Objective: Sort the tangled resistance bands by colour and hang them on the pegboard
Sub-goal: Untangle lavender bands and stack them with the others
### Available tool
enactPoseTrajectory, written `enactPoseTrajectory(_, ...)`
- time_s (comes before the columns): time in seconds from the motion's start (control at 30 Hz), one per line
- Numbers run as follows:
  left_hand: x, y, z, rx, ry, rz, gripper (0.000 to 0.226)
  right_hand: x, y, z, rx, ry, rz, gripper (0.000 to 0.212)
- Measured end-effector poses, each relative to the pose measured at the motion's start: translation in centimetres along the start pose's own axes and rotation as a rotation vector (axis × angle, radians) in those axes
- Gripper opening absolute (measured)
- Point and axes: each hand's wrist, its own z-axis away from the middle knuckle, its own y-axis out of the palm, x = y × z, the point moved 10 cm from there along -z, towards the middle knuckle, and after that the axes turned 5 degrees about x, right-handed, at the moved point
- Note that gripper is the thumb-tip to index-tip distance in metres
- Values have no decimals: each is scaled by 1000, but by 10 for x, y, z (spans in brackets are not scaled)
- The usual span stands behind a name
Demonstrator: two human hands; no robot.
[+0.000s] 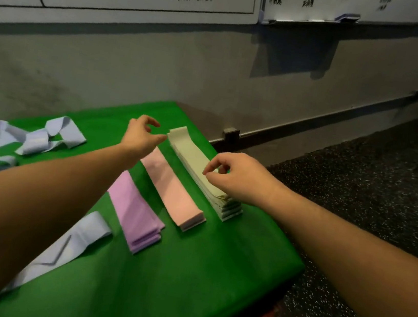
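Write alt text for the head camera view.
Both hands reach to a stack of pale green bands on a green table: the left hand at its far end, the right hand pinching its top. Pink, purple and loose blue bands lie alongside.

Pale green bands (196, 162) are sitting stacked flat at the right, pink bands (171, 188) and purple bands (135, 215) are lying folded alongside, and light blue bands (30, 138) are lying tangled at left.
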Motion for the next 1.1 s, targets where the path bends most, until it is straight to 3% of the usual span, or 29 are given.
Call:
enactPoseTrajectory(0.37, 53, -114, 154, 90, 91, -83, 16, 140, 106, 39, 187, -161, 23, 19)
enactPoseTrajectory(0.47, 74, -134, 195, 178, 126, -272, 18, 166, 141, 47, 217, -193, 34, 21)
enactPoseTrajectory(0.7, 123, -143, 276, 382, 295, -889, 59, 184, 206, 42, 216, -209, 160, 46)
enactPoseTrajectory(0.83, 144, -171, 286, 228, 271, -904, 54, 174, 230, 28, 153, -188, 298, 49)
enactPoseTrajectory(0.97, 160, -195, 286, 114, 238, -929, 68, 162, 248, 12, 114, -108, 358, 43)
enactPoseTrajectory(1.1, 177, -225, 289, -19, 157, -963, 68, 153, 242, 3, 53, 37, 358, 63)
